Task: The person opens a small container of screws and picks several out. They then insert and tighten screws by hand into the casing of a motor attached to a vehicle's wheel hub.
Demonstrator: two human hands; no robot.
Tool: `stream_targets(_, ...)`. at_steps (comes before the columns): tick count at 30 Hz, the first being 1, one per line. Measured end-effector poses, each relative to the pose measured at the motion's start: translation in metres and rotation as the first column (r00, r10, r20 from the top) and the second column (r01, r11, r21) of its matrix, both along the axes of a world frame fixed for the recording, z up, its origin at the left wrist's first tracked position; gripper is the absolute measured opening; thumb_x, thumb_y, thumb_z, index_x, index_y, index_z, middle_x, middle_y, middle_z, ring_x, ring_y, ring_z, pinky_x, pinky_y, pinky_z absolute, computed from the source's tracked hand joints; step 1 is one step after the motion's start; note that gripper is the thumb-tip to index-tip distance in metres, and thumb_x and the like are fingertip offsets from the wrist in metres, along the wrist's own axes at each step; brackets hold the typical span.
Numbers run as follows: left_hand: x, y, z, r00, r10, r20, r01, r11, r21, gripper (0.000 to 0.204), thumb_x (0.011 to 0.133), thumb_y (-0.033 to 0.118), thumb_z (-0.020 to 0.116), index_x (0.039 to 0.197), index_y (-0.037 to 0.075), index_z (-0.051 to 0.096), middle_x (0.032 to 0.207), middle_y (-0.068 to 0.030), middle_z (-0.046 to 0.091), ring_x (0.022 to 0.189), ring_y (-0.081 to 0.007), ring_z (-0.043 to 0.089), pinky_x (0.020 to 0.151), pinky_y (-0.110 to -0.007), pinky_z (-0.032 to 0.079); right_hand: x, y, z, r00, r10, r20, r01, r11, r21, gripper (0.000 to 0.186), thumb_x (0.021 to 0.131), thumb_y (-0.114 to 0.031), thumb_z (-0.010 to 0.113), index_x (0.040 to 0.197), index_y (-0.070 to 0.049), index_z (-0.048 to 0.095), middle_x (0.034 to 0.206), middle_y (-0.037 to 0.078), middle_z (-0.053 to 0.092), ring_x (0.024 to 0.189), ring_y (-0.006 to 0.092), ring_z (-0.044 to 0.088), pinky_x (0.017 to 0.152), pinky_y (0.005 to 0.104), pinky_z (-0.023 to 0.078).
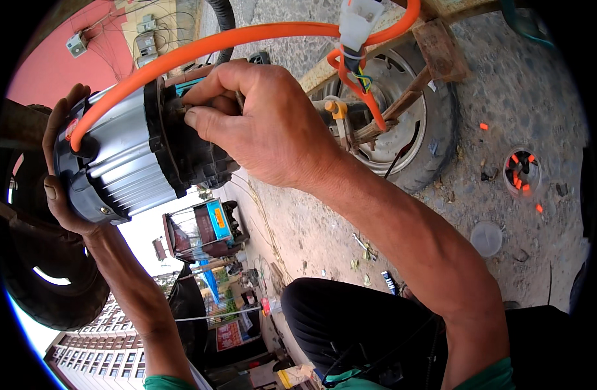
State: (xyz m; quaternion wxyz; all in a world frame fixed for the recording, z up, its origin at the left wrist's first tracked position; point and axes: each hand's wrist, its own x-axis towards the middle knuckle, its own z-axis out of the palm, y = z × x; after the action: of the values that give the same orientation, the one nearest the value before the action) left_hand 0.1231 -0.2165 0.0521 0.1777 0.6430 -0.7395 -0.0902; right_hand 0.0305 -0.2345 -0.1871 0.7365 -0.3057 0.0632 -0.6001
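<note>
A finned silver electric motor (126, 156) with black ends sits at the upper left. My left hand (59, 201) is wrapped round its outer end cap, supporting it from the left and below. My right hand (266, 127) is closed at the motor's other end, thumb and forefinger pinched beside a bolt-like stud on the black flange (175, 130); what lies between them is too small to make out. A thick orange cable (214, 42) leaves the end cap and arches over my right hand to a white plastic connector (360, 19).
A wheel (444, 123) on a rusty axle frame stands beyond my right forearm; another tyre (58, 286) is at the left. On the ground are a clear tub (539, 172) with orange and black pieces, a translucent lid (485, 238) and orange bits (483, 127). A parked vehicle (204, 227) stands farther off.
</note>
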Motion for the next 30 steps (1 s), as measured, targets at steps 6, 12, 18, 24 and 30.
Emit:
stream_targets(6,-0.007,0.031,0.024,0.897,0.415,-0.153,-0.417,0.909,0.023,0.072,0.093,0.053,0.049,0.140,-0.001,0.042,0.134,-0.0148,0.053,0.123,-0.0266,0.052,0.105,-0.042,0.039,0.003,0.000,-0.001,1.000,-0.019,0.025,0.018,0.999,0.036,0.018,0.086,-0.012,0.070,0.096,0.002,0.068,0.062,-0.003,0.053,0.056,0.0053,0.049,0.052,0.0248,0.040)
stream_targets(12,0.002,0.044,0.040,0.861,0.426,-0.279,-0.408,0.905,0.124,0.048,0.098,0.035,0.052,0.131,0.000,0.052,0.116,-0.0092,0.065,0.103,-0.0219,0.064,0.092,-0.037,0.050,0.007,0.003,-0.001,0.997,-0.050,0.057,0.047,0.998,0.046,0.016,0.084,-0.009,0.070,0.094,0.003,0.069,0.069,0.005,0.065,0.061,0.0104,0.060,0.056,0.0257,0.048)
stream_targets(18,-0.022,0.031,0.005,0.904,0.298,-0.306,-0.289,0.954,0.075,0.045,0.098,0.031,0.052,0.127,-0.002,0.054,0.111,-0.0106,0.067,0.097,-0.0211,0.067,0.088,-0.036,0.052,0.010,0.001,-0.005,0.997,-0.049,0.056,0.048,0.999,0.019,0.019,0.086,-0.014,0.070,0.097,0.001,0.070,0.073,0.004,0.065,0.064,0.0082,0.058,0.058,0.0243,0.048)
stream_targets(24,-0.006,0.037,0.021,0.890,0.321,-0.323,-0.318,0.946,0.066,0.043,0.099,0.031,0.050,0.126,-0.002,0.054,0.112,-0.0106,0.067,0.098,-0.0209,0.067,0.088,-0.035,0.052,0.005,-0.004,-0.007,0.996,-0.083,0.018,0.084,0.996,-0.035,0.017,0.085,-0.014,0.070,0.093,0.001,0.071,0.080,0.010,0.071,0.072,0.0149,0.068,0.066,0.0276,0.056)
stream_targets(30,0.014,0.043,0.038,0.873,0.303,-0.384,-0.274,0.953,0.129,0.045,0.100,0.032,0.047,0.128,-0.003,0.053,0.115,-0.0105,0.065,0.101,-0.0210,0.065,0.089,-0.036,0.051,0.008,-0.009,-0.008,0.996,-0.091,-0.020,0.089,0.994,-0.069,0.019,0.085,-0.017,0.071,0.093,0.000,0.071,0.082,0.010,0.072,0.074,0.0148,0.069,0.068,0.0276,0.056)
